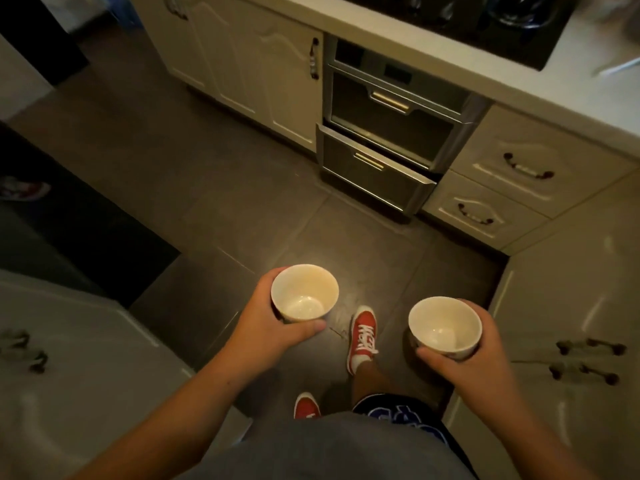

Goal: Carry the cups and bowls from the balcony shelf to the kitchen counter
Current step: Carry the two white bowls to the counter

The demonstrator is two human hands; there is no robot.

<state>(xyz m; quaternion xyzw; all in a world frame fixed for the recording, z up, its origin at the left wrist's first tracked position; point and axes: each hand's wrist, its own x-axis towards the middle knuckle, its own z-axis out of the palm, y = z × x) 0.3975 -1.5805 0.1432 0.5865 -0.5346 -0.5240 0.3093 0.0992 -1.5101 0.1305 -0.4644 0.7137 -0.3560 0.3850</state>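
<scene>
1. Fingers [313, 328] of left hand [273, 320] wrapped around left bowl [304, 293]: thumb across the near side, the rest hidden behind the far wall.
2. Fingers [431, 356] of right hand [474, 355] closed on right bowl [445, 327]: thumb along the near lower wall, palm against the right side.
3. Both bowls white, upright, mouths up, nothing visible inside; faint pattern on the outer wall of the right one, too blurred to read.
4. Bowls held in the air above grey tiled floor [214, 188], well apart, left one farther forward.
5. Between them, lower down: red sneaker [363, 336] with white laces, stepped forward; second red sneaker [306, 406] nearer the body.
6. Ahead: cream cabinet doors [249, 67] and a steel drawer unit [384, 133], its lower drawer standing slightly out.
7. White table [519, 84] at the upper right, with a black hob [485, 19] set into it.
8. More cream cabinets [571, 306] at the right, just beside the right hand.
9. Grey shirt and dark shorts with blue lettering along the bottom edge.
</scene>
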